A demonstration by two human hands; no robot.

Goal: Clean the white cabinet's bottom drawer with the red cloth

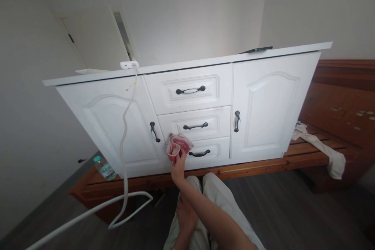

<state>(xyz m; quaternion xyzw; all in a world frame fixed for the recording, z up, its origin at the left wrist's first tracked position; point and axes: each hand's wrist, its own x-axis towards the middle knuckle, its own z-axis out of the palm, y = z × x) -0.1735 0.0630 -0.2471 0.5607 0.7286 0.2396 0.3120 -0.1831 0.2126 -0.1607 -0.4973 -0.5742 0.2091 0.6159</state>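
Right hand (178,165) grips crumpled red-pink cloth (178,146), pressing it against white wooden cabinet (263,101) front at left end of lowest of 3 drawers, just beside black curved drawer handle (199,153). Left hand (185,215) rests on lap, fingers loose, grasping nothing. White hose (124,140) hangs down left door. Clear plastic bottle (104,168) stands on wooden ledge.

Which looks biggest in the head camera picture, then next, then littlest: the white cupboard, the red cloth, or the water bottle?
1. White cupboard, by far the biggest.
2. Red cloth, bunched in the right hand.
3. Water bottle, only a bit smaller than the cloth; it stands off to the side, so that ranking is unsure.
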